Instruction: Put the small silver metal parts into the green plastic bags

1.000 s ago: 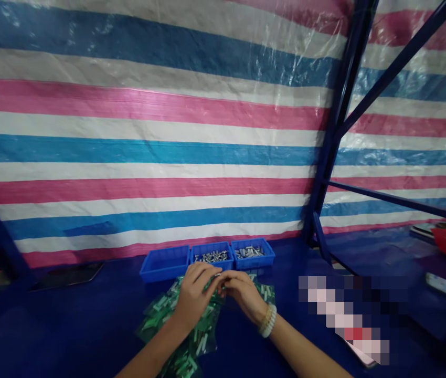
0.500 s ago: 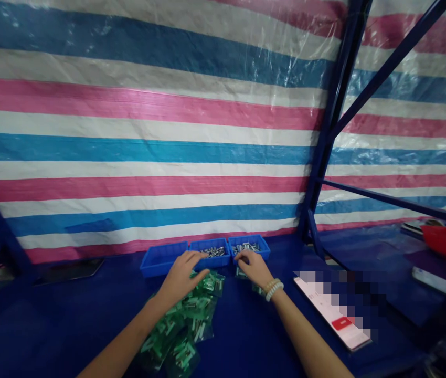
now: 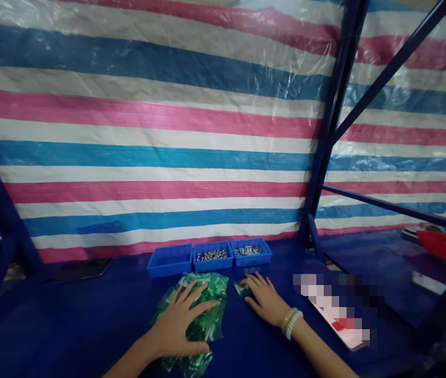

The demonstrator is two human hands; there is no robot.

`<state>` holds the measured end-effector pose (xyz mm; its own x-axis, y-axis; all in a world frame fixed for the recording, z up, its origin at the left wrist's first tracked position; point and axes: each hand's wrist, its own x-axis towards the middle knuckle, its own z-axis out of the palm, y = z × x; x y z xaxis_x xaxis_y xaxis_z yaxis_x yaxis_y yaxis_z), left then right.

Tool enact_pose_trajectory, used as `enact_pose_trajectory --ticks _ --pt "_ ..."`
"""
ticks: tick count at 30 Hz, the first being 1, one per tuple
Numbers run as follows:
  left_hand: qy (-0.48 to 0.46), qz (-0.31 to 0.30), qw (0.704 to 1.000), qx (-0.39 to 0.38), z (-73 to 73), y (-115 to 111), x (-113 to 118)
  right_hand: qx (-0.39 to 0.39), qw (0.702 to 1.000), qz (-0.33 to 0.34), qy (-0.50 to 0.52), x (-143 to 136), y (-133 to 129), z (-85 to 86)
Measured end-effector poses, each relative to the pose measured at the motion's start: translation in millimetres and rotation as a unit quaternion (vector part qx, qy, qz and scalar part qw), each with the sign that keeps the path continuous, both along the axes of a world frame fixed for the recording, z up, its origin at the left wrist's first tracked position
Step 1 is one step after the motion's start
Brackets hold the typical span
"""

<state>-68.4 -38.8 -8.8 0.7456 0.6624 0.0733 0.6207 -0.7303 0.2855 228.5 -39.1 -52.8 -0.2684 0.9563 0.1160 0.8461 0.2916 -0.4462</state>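
Observation:
My left hand (image 3: 181, 320) lies with fingers spread over a pile of small green-tinted plastic bags (image 3: 217, 294) with pale pieces inside. Under the fingertips of my right hand (image 3: 266, 299), at their left side, is a small clear plastic bag (image 3: 241, 289); its contents are too small to make out. The fingers of that hand are stretched out and slightly apart, and a beaded bracelet (image 3: 291, 321) circles the wrist. Beyond the hands stand the middle blue tray (image 3: 214, 265) and right blue tray (image 3: 253, 259), both holding small metal parts.
A third blue tray (image 3: 170, 270) stands at the left of the row. A partly pixelated phone (image 3: 349, 333) lies to the right, and a dark flat device (image 3: 81, 269) at the back left. Blue metal posts (image 3: 321, 157) frame the table before a striped sheet (image 3: 148, 157).
Both hands have drawn back from the trays. My left hand has come down onto the green bags with fingers spread; my right has moved nearer and straightened its fingers over the clear bag.

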Motion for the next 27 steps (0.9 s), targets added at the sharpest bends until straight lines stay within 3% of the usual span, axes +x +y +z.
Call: enact_pose_trajectory --ticks 5,10,13,18,21,25,27 --pt "-0.054 -0.071 0.996 -0.028 10.8 -6.8 16.1 0.079 0.991 0.077 0.072 3.5 2.0 -6.8" --pt "-0.087 -0.08 0.993 0.002 11.0 0.5 24.4 0.175 0.97 0.045 0.164 5.0 14.1 1.0" --pt "-0.17 -0.035 0.983 0.054 9.9 10.8 29.7 0.208 0.946 0.028 0.248 -0.2 28.8 11.7" --pt "-0.296 0.036 0.951 0.088 13.4 28.7 46.2 0.185 0.928 0.005 0.324 -17.4 53.1 24.6" --pt "-0.381 0.087 0.92 0.016 13.7 33.4 54.0 0.16 0.914 -0.011 0.373 -32.8 57.5 29.3" --pt "-0.49 0.157 0.842 -0.162 9.7 33.3 54.1 0.1 0.891 -0.01 0.443 -59.7 52.9 29.0" --pt "-0.523 0.186 0.807 -0.199 7.0 34.0 50.0 0.062 0.876 -0.006 0.478 -72.1 49.1 25.0"
